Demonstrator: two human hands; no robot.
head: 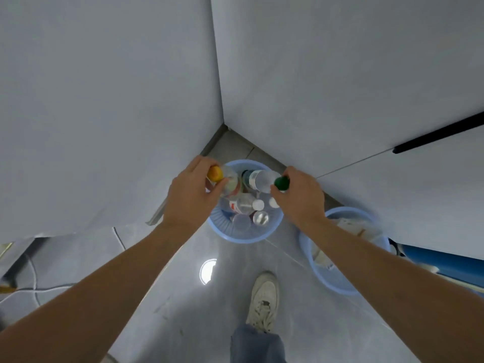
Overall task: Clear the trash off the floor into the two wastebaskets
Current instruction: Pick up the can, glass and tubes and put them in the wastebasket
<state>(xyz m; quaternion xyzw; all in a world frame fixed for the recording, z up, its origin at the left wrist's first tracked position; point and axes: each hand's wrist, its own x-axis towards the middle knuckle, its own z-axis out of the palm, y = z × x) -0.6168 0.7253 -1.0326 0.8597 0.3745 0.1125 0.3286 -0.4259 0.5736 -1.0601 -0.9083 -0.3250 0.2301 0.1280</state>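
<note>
Two light blue wastebaskets stand on the grey floor by a wall corner. The left wastebasket holds several clear plastic bottles and a can. My left hand grips a clear bottle with an orange cap above its left rim. Over the same basket's right rim, my right hand grips a clear bottle with a green cap. The right wastebasket holds pale paper-like trash and is partly hidden by my right forearm.
White walls meet in a corner just behind the baskets. A black bar crosses the right wall. A blue object lies at the right under the wall panel. Cables run over the floor at the left. My white shoe stands in front.
</note>
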